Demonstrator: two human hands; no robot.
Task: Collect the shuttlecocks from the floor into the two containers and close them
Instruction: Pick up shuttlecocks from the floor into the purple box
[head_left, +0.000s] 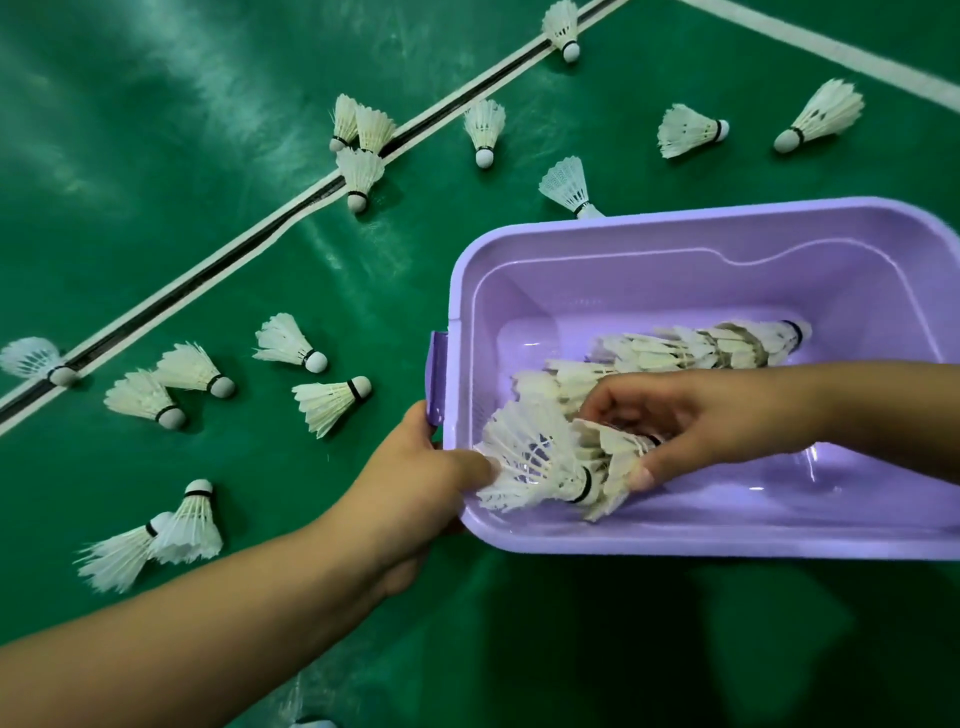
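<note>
The right hand (691, 421) pinches a nested stack of shuttlecocks (561, 462) between thumb and curled fingers, low inside the purple container (727, 244) at its near-left corner. The left hand (415, 488) grips the container's left rim, thumb touching the stack's feathers. A longer stack (701, 345) lies behind. Loose shuttlecocks (332, 400) dot the green floor (156, 182).

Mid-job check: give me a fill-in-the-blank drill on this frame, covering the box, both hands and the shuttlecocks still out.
1. The box is coloured ____.
2. The right hand holds a stack of shuttlecocks ____ the box.
3. The left hand rests at the box's ____ end.
4. Loose shuttlecocks lie on the ____ floor.

Missing words: purple; inside; left; green
</note>
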